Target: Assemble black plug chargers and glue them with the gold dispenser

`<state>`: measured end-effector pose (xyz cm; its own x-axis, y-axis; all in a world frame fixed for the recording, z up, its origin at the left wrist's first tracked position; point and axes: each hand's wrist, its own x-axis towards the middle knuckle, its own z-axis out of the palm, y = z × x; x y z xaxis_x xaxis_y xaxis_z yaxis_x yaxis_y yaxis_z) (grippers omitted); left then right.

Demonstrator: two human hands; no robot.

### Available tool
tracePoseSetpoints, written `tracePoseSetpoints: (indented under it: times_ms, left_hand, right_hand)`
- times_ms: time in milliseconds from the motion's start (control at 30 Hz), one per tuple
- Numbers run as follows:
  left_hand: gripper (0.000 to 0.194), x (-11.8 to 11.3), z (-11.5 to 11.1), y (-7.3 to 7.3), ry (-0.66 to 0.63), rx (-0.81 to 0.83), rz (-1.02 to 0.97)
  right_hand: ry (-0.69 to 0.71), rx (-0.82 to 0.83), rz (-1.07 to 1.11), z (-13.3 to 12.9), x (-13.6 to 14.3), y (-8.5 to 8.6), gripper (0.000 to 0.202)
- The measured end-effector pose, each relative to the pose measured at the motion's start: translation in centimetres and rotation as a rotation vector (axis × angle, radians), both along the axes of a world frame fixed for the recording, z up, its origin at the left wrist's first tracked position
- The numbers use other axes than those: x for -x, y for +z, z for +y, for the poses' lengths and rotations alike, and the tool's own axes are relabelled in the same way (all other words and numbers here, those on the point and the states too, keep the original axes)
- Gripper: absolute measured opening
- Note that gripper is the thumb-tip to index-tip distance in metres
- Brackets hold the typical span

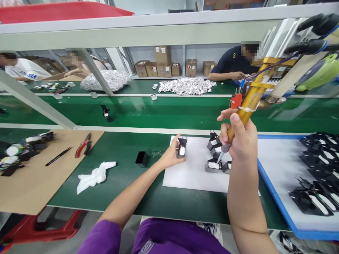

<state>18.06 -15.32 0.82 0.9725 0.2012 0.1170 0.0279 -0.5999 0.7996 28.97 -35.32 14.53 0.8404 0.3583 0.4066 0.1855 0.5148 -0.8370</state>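
My left hand [173, 153] grips a small black plug adapter [182, 150] with a white block inside, over the white sheet [185, 180]. My right hand [239, 135] is wrapped round a gold glue dispenser [248, 104] with a red switch on its side. The dispenser's pale tapered nozzle [221, 155] points down at an open black adapter housing [213, 165] with a white block in it. Whether the tip touches it I cannot tell. More black adapters [214, 141] stand close behind and beside that one, partly hidden by my right hand.
A blue-edged tray [275, 197] with many black adapters lies at right. To the left are a black cup [142, 159], crumpled white cloth [96, 176], red-handled pliers [83, 145] and tweezers [58, 156] on cardboard. Beyond runs a green conveyor [159, 113]; co-workers sit across it.
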Motion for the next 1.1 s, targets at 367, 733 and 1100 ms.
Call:
tracePoseSetpoints:
  times_ms: [367,733,1100]
  left_hand:
    - [0.054,1.9,-1.3,1.1,-0.022,-0.753,-0.13]
    - [0.037,2.3,-1.6,-0.4,0.257,-0.427,0.125]
    - [0.035,2.9,-7.9,3.8,0.026,-0.276,-0.03]
  right_hand:
    - [-0.005,0.018,-0.008,0.0,0.3,0.0,0.029]
    - [0.035,0.013,0.01,0.1,0.7,0.1,0.027]
    - [0.124,0.006,-0.009,0.1,2.2,0.4,0.021]
